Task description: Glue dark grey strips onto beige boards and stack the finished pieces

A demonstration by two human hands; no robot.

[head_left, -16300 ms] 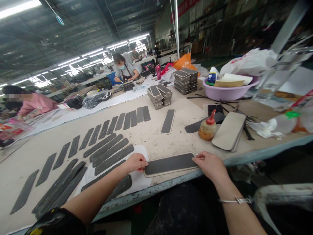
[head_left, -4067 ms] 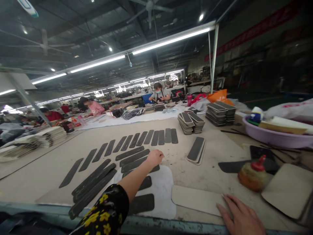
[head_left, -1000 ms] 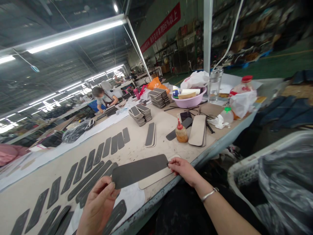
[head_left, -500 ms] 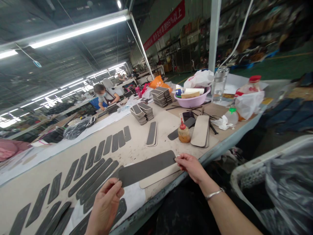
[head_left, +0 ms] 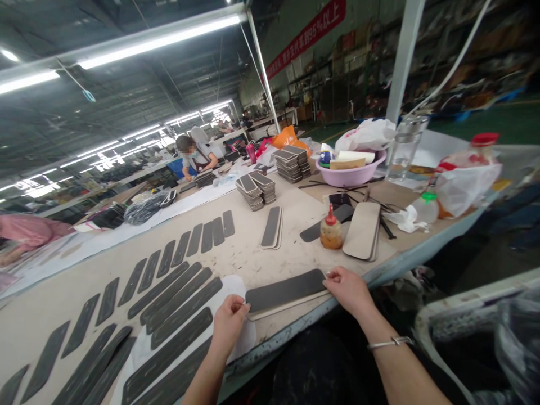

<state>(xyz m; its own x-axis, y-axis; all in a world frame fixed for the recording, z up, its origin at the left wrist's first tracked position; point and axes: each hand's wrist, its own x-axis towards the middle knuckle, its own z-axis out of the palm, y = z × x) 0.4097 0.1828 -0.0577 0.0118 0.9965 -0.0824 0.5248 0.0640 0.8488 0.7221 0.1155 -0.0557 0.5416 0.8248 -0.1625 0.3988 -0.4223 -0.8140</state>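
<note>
Open tabletop (head_left: 248, 253) just beyond the dark strip (head_left: 287, 291), between loose strips (head_left: 188, 312) leftward and a bottle (head_left: 331, 232) (upright, an obstacle) rightward.

It is a factory workshop: tube lights (head_left: 160, 43), laden shelves (head_left: 442, 64), a co-worker (head_left: 198, 161) (dark strips (head_left: 181, 248) line the desk (head_left: 253, 259)).

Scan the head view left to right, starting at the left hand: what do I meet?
Left hand, flat dark-grey rounded strip, amber squeeze bottle with red nozzle, stacked beige rounded panels, crumpled white tissue, translucent white plastic bag.
</note>
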